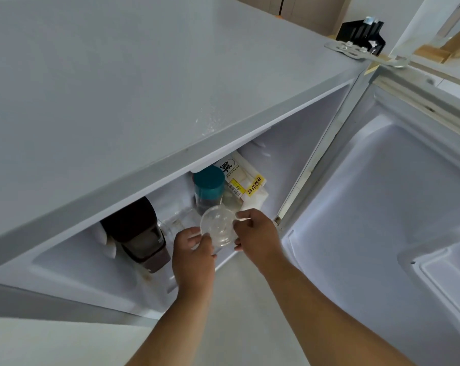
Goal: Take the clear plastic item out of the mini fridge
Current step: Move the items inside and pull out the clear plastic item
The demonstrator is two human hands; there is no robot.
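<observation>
Both hands — left [194, 249], right [255, 231] — grip the clear plastic item [218, 227], its shape indistinct, at the mini fridge [144, 101] opening.

Mini fridge [118, 101] top hides most of the interior; only the front strip of the shelf shows. Dark container [141, 233] upper part hidden under the top edge. Teal-lidded jar [209, 190] base blocked by the clear plastic item [218, 228], whose exact shape is hard to tell and whose edges sit under fingers. White package [246, 180] partly hidden, print mostly unreadable. Open door [395, 207] cut off right. Both forearms cut off at bottom.
</observation>
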